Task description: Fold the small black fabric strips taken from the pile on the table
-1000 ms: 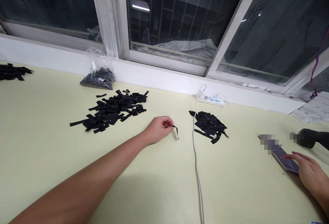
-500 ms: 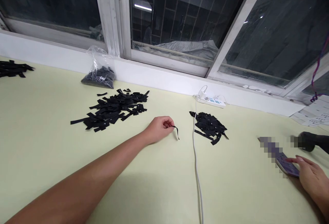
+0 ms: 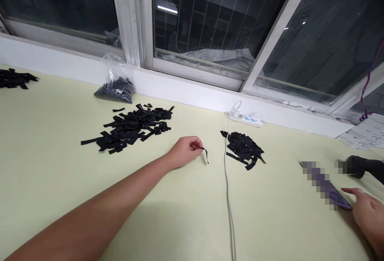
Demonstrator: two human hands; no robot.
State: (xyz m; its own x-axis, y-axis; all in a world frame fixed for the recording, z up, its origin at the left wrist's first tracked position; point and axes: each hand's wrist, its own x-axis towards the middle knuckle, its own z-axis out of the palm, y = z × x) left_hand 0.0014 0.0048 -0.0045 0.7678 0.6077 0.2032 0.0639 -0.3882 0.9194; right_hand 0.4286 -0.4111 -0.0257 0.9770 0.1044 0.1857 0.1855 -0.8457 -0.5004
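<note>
My left hand (image 3: 185,152) pinches one black strip (image 3: 205,154) just off the surface (image 3: 180,213), between two strip piles. My right hand (image 3: 367,213) lies flat, fingers loose, touching a phone (image 3: 336,197). A thin pinch could let the strip slip.

right hand (image 3: 367,213) cut off by edge, phone (image 3: 333,191) pixel-blurred

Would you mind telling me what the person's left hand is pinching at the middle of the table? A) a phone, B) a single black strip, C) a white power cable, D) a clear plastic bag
B: the left hand pinches one end of a single black strip between its fingertips, and the strip curls down to the table, left of the white cable, which the hand does not touch.
</note>
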